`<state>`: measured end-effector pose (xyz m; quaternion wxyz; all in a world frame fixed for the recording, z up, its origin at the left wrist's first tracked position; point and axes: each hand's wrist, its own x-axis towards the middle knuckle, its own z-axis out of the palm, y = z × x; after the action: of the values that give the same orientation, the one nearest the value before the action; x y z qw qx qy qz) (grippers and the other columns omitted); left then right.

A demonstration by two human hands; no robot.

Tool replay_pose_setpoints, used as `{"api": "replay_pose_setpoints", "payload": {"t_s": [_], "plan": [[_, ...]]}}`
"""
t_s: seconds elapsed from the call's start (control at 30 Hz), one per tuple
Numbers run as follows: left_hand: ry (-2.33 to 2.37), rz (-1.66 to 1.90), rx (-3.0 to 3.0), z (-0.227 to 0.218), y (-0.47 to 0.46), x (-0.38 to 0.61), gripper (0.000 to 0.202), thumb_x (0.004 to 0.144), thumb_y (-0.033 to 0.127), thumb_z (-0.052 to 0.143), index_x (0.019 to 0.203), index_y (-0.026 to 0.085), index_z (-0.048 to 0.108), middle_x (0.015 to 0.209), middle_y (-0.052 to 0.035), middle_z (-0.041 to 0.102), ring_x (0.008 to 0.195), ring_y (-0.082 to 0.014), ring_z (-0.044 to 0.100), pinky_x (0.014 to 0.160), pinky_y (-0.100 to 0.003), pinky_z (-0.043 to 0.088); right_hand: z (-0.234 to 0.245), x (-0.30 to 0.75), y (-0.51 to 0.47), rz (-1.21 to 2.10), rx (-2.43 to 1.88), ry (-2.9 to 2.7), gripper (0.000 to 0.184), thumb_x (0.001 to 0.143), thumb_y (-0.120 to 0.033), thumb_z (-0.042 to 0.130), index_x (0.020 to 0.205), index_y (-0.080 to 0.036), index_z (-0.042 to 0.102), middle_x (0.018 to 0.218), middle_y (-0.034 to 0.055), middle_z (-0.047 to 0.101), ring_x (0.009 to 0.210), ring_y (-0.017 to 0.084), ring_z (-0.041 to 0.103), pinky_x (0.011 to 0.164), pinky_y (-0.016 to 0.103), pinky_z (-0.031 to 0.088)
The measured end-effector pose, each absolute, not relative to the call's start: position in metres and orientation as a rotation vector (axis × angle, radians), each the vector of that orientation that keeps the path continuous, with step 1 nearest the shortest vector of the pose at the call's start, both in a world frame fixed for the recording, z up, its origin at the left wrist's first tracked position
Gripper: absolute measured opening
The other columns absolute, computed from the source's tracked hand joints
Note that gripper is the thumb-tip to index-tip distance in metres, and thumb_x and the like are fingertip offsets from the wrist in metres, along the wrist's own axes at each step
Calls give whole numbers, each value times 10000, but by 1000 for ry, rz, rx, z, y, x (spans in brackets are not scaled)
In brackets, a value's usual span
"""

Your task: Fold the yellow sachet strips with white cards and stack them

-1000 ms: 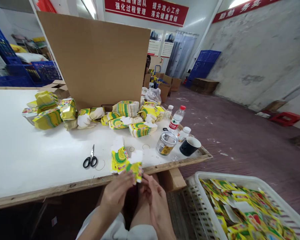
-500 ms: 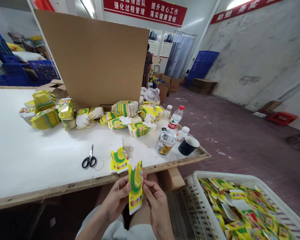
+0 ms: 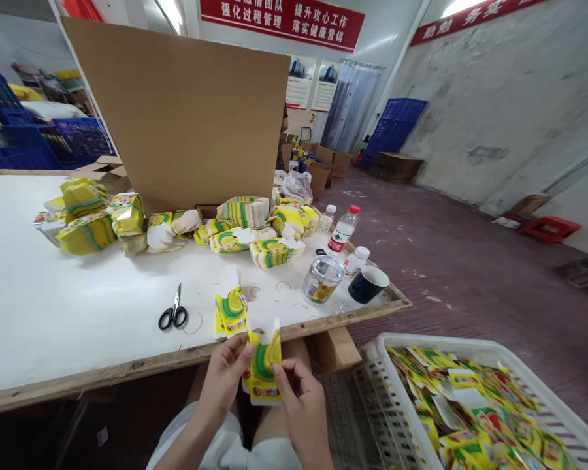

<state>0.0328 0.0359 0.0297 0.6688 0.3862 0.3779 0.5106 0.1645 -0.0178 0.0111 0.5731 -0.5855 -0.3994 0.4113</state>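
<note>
Between my two hands, over my lap at the table's front edge, is a flat yellow-and-green printed carton (image 3: 265,363) with a white cut-out top. My left hand (image 3: 229,371) pinches its left side, thumb in front. On the right side, my right hand (image 3: 301,398) grips it between thumb and fingers. Just beyond, a small pile of matching flat cartons (image 3: 231,311) lies on the white table (image 3: 102,294). Scissors (image 3: 175,311) with black handles lie left of that pile.
Bundles of cartons (image 3: 91,228) line the table's back before a tall cardboard sheet (image 3: 176,117). A clear jar (image 3: 323,281), a dark mug (image 3: 367,284) and a water bottle (image 3: 342,234) stand at the right corner. A white basket (image 3: 396,391) of printed packets is at my right.
The carton has turned so its front faces me more broadly, and its side panel now shows at left. Both hands keep hold of it. The person behind the cardboard is now mostly hidden.
</note>
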Motion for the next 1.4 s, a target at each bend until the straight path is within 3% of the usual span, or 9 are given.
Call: {"api": "replay_pose_setpoints", "payload": {"t_s": [0.1,0.3,0.63,0.73,0.83,0.97,1.1,1.4], "plan": [[861,1162,876,28,37,32,340,736,414,811,968,167,786,834,-53,796,610,-143,667,563,-206,519,11,165,-19,917,-1398,-1012,313,842,-481,648,770,-178,671,705,46,688,664,208,626,605,270,525],[851,1183,868,33,36,35,313,726,406,819,933,173,793,858,-53,800,741,-178,709,684,-228,562,10,165,-19,898,-1401,-1014,295,848,-469,646,768,-185,661,700,37,679,658,203,627,595,256,521],[905,1219,823,19,36,34,306,765,440,776,889,161,765,812,-43,798,694,-196,724,641,-259,570,14,158,-19,869,-1382,-1067,281,858,-444,645,736,-192,654,665,15,669,622,189,626,563,238,509],[910,1222,831,19,36,34,351,751,406,795,997,171,709,926,-65,802,834,-225,742,729,-279,580,11,159,-20,838,-1397,-1056,280,859,-441,643,734,-190,651,661,11,657,617,184,618,563,237,502],[876,1194,891,22,33,33,552,753,333,808,1215,212,530,1031,-87,788,968,-248,732,824,-316,568,9,163,-19,822,-1423,-1031,268,851,-434,662,749,-185,660,664,14,655,616,181,614,566,243,502],[786,1126,998,28,27,29,586,856,297,710,1294,258,322,1124,-126,750,1030,-262,716,864,-362,556,14,171,-16,922,-1261,-1013,227,864,-383,678,1007,-207,670,917,66,730,804,216,696,723,294,568],[702,1014,1102,34,25,23,573,891,310,666,1355,255,335,1136,-142,734,1078,-286,692,871,-362,544,25,182,-12,989,-1087,-997,422,886,-344,666,1287,-250,573,1211,131,684,1070,259,676,885,372,557],[534,861,1102,46,28,15,556,899,296,670,1387,265,405,1107,-110,750,1035,-257,697,877,-334,512,34,203,-14,1158,-1068,-1187,414,938,-397,599,1324,-268,521,1120,95,694,989,237,668,869,350,529]]}}
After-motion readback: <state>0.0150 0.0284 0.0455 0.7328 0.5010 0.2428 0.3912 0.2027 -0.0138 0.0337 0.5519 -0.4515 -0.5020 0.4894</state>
